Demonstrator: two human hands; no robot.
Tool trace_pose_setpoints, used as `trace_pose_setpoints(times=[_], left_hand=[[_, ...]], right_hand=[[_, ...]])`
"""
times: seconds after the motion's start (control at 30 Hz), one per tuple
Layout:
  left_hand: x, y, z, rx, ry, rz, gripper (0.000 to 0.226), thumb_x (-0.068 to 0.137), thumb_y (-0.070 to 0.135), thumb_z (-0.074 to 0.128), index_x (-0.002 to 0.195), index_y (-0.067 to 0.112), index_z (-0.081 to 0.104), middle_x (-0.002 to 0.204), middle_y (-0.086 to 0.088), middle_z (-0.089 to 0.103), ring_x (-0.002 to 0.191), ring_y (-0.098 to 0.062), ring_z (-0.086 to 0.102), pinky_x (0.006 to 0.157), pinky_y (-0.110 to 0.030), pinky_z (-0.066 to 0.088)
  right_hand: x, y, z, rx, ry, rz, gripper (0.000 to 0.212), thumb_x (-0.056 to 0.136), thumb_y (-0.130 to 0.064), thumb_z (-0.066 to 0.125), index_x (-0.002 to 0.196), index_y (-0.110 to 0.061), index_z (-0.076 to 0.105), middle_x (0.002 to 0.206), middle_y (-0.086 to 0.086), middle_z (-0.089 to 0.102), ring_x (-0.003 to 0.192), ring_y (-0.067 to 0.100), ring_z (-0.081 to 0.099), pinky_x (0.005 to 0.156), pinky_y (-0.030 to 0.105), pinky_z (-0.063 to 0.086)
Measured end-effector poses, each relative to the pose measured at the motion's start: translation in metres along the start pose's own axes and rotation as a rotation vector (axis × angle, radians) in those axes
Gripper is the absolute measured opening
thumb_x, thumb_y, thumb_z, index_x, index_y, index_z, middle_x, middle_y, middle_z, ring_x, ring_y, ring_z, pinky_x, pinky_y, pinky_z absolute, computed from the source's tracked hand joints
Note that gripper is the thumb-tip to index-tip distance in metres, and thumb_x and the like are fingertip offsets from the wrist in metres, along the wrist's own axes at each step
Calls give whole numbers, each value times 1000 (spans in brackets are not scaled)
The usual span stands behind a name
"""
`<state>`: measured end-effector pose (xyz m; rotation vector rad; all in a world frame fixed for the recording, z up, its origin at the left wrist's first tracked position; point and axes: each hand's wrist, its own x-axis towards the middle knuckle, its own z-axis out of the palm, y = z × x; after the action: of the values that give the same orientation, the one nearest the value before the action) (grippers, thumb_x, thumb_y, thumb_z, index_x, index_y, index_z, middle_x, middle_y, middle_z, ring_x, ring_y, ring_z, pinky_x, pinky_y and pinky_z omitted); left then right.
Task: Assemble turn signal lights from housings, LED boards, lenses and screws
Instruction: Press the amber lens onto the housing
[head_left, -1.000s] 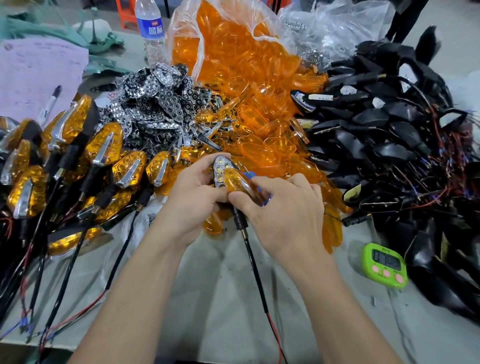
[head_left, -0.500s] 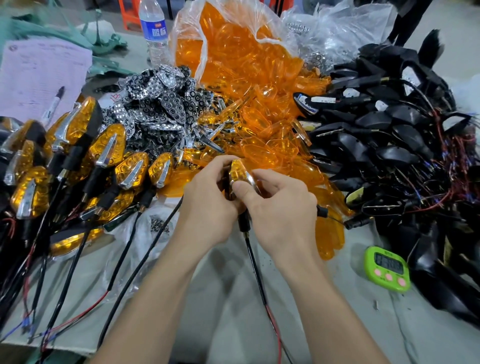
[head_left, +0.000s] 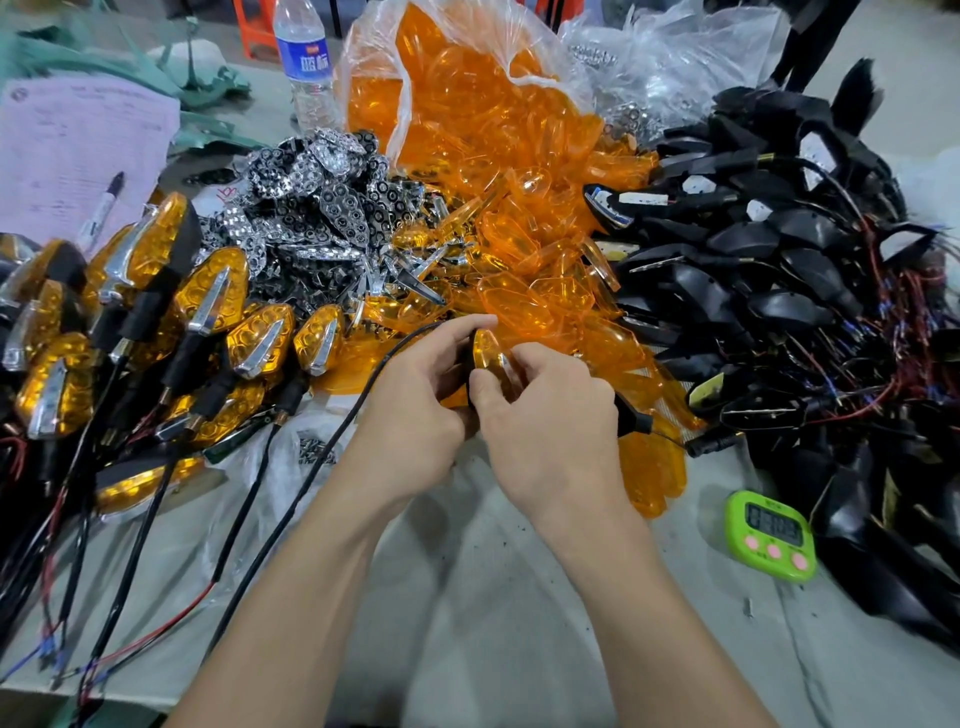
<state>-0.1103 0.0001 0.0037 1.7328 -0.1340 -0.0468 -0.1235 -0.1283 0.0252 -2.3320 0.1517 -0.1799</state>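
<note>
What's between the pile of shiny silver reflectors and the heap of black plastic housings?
In the head view: translucent orange lenses spilling from a clear plastic bag.

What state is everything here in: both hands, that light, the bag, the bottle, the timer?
Left hand: holds the light.
Right hand: pinches the light.
Light: held by both hands, its lens on.
Bag: open, lenses spilling out.
Bottle: upright.
Timer: lying face up, digits showing.

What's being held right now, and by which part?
One turn signal: left hand grips its left side, right hand pinches its near end and lens.
</note>
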Motion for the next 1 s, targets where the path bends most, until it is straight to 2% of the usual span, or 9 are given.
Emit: trace_pose_setpoints(times=[0.23, 0.33, 0.43, 0.53, 0.6, 0.7, 0.8, 0.87, 1.0], left_hand=[[0, 6, -5, -57, -22, 38, 77, 79, -31, 54, 137, 18, 64, 123, 1, 75, 118, -12, 69, 104, -41, 56], [3, 11, -6, -241, -39, -1, 78, 69, -26, 47, 130, 15, 69, 120, -11, 75, 114, -22, 71, 101, -44, 58], [5, 15, -8, -542, -62, -95, 63, 64, -7, 52, 120, 11, 75, 113, -16, 73, 100, -24, 72, 79, -37, 61], [5, 15, -2, -450, 18, -65, 30, 86, 5, 69, 109, 22, 79, 101, -7, 72, 93, -24, 70, 75, -35, 59], [7, 11, 1, -365, 75, -44, 28, 94, 0, 69, 105, 23, 79, 92, -4, 71, 90, -25, 68, 71, -32, 55], [8, 9, -3, -421, 121, -78, 25, 94, -3, 65, 107, 16, 75, 96, -9, 72, 88, -28, 67, 66, -33, 56], [6, 8, -15, -617, 36, -84, 25, 89, 3, 69, 114, 6, 68, 109, -13, 73, 96, -30, 66, 76, -42, 61], [5, 9, -16, -655, -21, -46, 26, 89, 4, 65, 116, 4, 66, 115, -17, 70, 97, -35, 65, 79, -48, 61], [3, 13, -14, -613, -44, -6, 27, 90, 8, 65, 116, 10, 72, 118, -18, 69, 89, -29, 67, 77, -45, 62]], right_hand=[[1, 4, -7, 110, -21, -30, 42, 95, -39, 70, 61, -29, 47, 56, -18, 55, 57, 3, 51, 50, 15, 36], [-2, 2, -7, 127, -4, -66, 25, 98, -42, 66, 77, -31, 56, 67, -12, 58, 64, 8, 51, 55, 23, 31], [-10, -2, -5, 143, 28, -117, 17, 100, -40, 64, 113, -29, 66, 87, -11, 67, 80, 15, 59, 68, 31, 43], [-18, -5, 4, 125, 93, -157, 27, 102, -38, 62, 125, -25, 63, 93, -11, 68, 81, 12, 61, 74, 28, 49], [-20, -5, 11, 91, 106, -167, 28, 101, -37, 63, 127, -27, 63, 94, -12, 68, 82, 10, 62, 77, 32, 53], [-10, 6, 6, 260, -11, -133, 29, 90, -35, 76, 118, -39, 69, 91, -19, 72, 84, 3, 67, 77, 24, 56], [4, 18, -8, 592, -211, 11, 18, 91, -40, 78, 108, -44, 73, 105, -15, 77, 100, 8, 73, 90, 39, 62], [6, 23, -14, 656, -301, 3, 18, 94, -41, 75, 112, -37, 75, 104, -1, 77, 95, 22, 75, 85, 44, 64], [5, 23, -22, 752, -267, -30, 22, 91, -32, 78, 111, -40, 76, 95, 3, 79, 78, 19, 73, 68, 25, 60]])
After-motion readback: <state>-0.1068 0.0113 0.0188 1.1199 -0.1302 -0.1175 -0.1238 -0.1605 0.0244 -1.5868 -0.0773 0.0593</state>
